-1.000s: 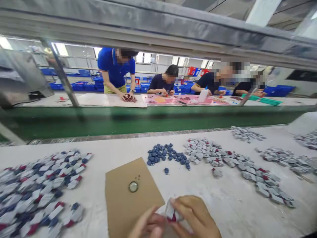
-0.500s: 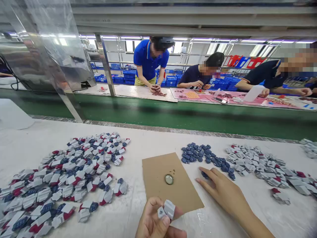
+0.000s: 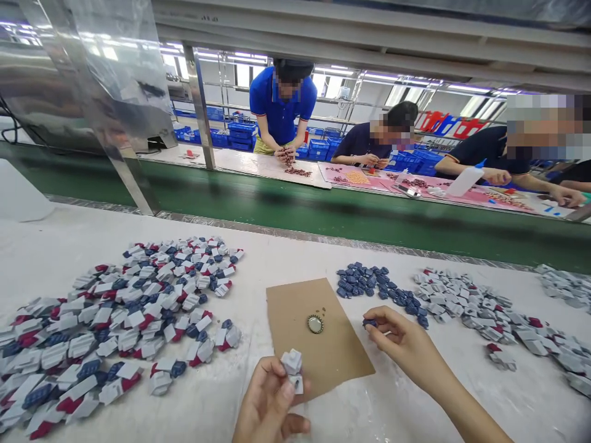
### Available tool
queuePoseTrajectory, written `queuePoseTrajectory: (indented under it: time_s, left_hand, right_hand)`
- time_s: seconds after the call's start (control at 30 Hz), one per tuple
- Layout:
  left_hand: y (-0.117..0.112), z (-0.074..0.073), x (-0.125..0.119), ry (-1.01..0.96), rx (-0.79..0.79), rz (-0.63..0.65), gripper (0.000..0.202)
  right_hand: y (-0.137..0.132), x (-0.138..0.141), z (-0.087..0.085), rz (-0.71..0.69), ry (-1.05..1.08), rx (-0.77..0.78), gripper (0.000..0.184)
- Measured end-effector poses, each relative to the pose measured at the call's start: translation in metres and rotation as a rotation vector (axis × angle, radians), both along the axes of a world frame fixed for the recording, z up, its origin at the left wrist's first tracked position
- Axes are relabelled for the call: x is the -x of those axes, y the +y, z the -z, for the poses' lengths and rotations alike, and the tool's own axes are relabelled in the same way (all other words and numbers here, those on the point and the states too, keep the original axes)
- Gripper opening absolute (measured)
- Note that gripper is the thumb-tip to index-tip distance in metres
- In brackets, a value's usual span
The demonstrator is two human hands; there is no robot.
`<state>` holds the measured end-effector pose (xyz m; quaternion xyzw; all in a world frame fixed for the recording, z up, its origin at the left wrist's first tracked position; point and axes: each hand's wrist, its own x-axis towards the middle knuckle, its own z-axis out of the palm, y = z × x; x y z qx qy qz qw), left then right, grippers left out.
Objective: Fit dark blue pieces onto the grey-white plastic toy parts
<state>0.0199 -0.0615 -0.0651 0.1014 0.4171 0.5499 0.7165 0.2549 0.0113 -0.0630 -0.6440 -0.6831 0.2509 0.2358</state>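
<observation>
My left hand [image 3: 272, 403] pinches a light grey plastic piece [image 3: 292, 364] between thumb and fingers, above the lower edge of a brown cardboard sheet [image 3: 295, 301]. A small hole shows in the lower part of the piece. My right hand [image 3: 401, 338] is closed on a small dark blue piece [image 3: 369, 323], held at the fingertips just right of the cardboard. Beyond that hand lies a pile of similar dark blue pieces [image 3: 360, 281]. A bottle cap [image 3: 316, 324] with a pale, shiny inside lies upturned on the cardboard, beside a few brown crumbs.
A large heap of grey, blue and dark red assembled pieces [image 3: 124, 320] covers the left of the white table. Grey and red pieces [image 3: 466, 298] lie at the right. Past a green belt [image 3: 258, 206], several people work at another table. A metal post [image 3: 124, 160] stands at left.
My right hand has lifted a dark blue piece from the table and drawn slightly toward the cardboard. My left hand has moved left and up, with the grey piece turned in its fingers.
</observation>
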Motion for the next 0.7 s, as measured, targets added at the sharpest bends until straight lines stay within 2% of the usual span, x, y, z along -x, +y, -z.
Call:
queuePoseTrajectory:
  time_s: [0.1,0.2,0.33,0.47,0.6,0.7]
  left_hand:
    - [-0.002,0.003,0.001,0.051,-0.013,-0.105,0.047]
    - [-0.003,0.005,0.006,0.086,0.060,-0.173,0.051]
    - [-0.003,0.004,0.011,0.062,0.155,-0.201,0.044]
    - [-0.001,0.001,0.012,0.008,0.183,-0.202,0.041]
    - [0.000,-0.002,0.011,-0.016,0.181,-0.208,0.038]
    - [0.000,-0.003,0.011,-0.025,0.179,-0.201,0.038]
  right_hand:
    - [-0.004,0.017,-0.006,-0.053,0.150,0.079,0.022]
    - [-0.006,0.029,-0.009,-0.074,0.248,0.159,0.027]
    - [-0.007,0.038,-0.007,-0.041,0.395,0.285,0.038]
    - [-0.007,0.038,-0.006,-0.087,0.471,0.364,0.050]
    - [-0.006,0.035,-0.010,-0.074,0.407,0.290,0.050]
    - [-0.005,0.034,-0.012,-0.029,0.273,0.195,0.044]
